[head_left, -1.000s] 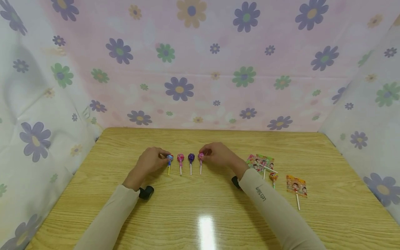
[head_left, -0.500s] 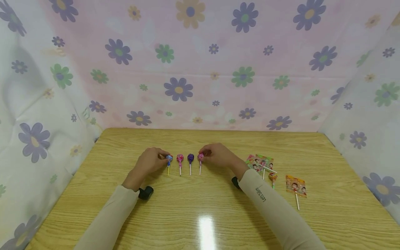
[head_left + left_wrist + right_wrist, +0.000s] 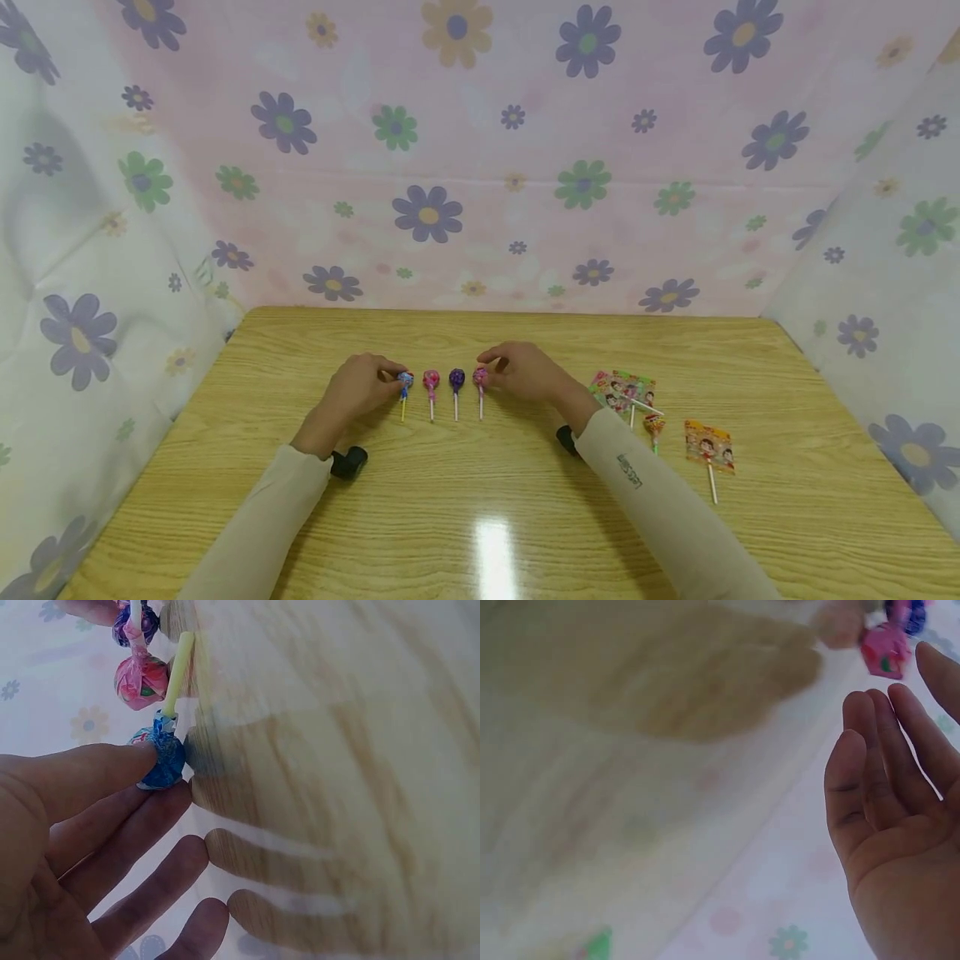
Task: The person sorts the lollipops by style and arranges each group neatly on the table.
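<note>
A: How was the row held?
B: The left hand (image 3: 358,390) pinched the blue lollipop (image 3: 406,382) at the row's left end. The right hand (image 3: 525,372), fingers relaxed and nearly straight, sat just beside the pink lollipop (image 3: 481,378) at the right end, apparently squaring the line on the table (image 3: 480,517).
A: Unclear points?
B: Right-hand contact could not be told; the wrist view was blurred.

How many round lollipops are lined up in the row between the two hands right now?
4: blue lollipop at the left hand, pink lollipop, purple lollipop, pink-wrapped lollipop by the right hand. Flat-packaged ones lie apart, to the right.
</note>
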`<state>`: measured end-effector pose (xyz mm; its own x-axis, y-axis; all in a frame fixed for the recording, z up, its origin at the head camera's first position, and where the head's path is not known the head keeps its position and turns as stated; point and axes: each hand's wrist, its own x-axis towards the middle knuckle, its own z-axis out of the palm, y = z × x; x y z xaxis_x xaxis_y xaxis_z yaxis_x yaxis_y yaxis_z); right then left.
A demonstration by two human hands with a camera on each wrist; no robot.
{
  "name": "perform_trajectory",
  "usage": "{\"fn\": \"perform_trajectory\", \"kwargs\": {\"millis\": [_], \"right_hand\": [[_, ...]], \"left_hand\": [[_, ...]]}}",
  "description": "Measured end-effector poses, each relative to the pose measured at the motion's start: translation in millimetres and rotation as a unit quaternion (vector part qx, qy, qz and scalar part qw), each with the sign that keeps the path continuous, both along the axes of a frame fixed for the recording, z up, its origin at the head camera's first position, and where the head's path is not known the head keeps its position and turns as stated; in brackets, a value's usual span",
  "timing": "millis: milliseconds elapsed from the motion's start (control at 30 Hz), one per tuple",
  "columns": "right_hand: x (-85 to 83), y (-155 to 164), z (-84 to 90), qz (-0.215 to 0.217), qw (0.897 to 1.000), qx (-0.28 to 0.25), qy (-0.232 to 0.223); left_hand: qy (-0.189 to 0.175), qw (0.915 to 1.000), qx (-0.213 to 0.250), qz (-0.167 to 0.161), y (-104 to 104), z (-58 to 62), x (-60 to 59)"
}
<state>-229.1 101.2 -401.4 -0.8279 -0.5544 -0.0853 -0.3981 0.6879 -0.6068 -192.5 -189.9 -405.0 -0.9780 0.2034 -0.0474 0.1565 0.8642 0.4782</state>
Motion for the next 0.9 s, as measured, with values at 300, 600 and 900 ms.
{"fn": "perform_trajectory", "kwargs": {"millis": [300,600,900], "right_hand": [[20.4,22,31.1,0.011,0.997,-0.019,0.068],[50.4,76,31.5,-0.004,0.996,-0.01,0.087],[83.7,145,20.4,-0.067,0.993,0.0,0.098]], "left_hand": [[-0.005,1.0,0.008,0.003,-1,-3.5,-0.7],[-0.007,0.9997,0.025,0.001,-4,-2.4,0.6],[-0.009,0.9994,0.032,0.003,-3,-1.1,1.5]]}}
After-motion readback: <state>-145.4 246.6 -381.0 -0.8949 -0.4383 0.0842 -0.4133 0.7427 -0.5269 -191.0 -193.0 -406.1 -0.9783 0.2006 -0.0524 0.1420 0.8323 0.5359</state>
